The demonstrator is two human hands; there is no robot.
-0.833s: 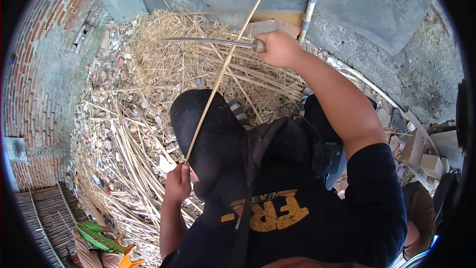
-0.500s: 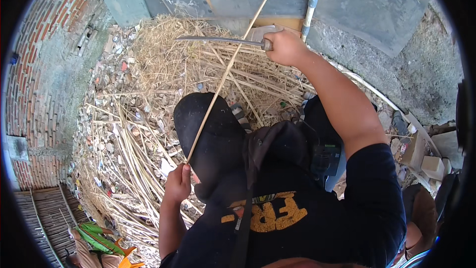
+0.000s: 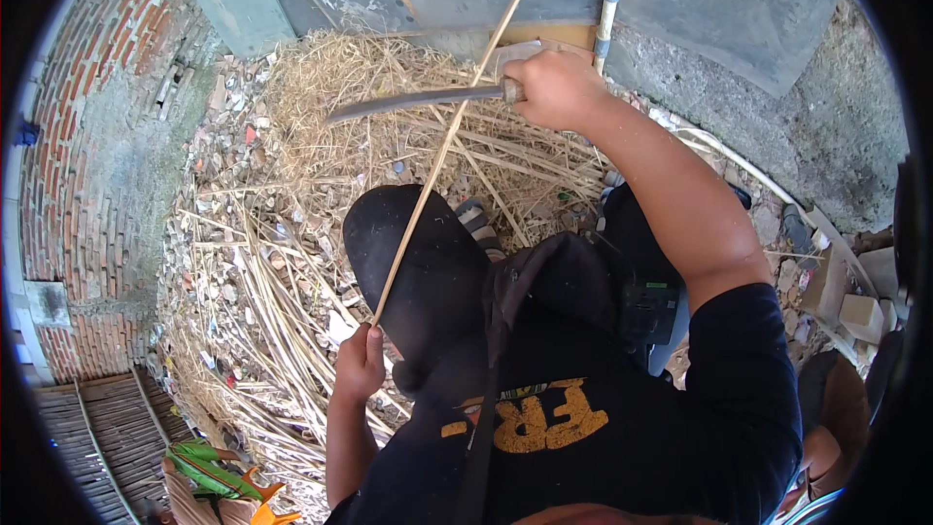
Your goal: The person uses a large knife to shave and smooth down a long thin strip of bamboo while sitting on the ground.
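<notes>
While the heap of dry split cane (image 3: 292, 262) covers the ground, work sits just above it: the long bamboo strip (image 3: 442, 151) runs diagonally from the left hand (image 3: 362, 362), clenched on its lower end near the heap's edge. Right hand (image 3: 556, 89) grips the blade's (image 3: 418, 100) handle, edge crossing the strip's upper part, probably biting in. Strip looks light, springy, splintery; hold low, clear of the blade.

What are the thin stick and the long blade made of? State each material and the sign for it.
The thin stick looks like split bamboo or cane: pale tan, straight, matte, like the strips littering the ground. The long blade looks like metal, probably steel: dull grey, flat, tapering, with a faint sheen.
</notes>
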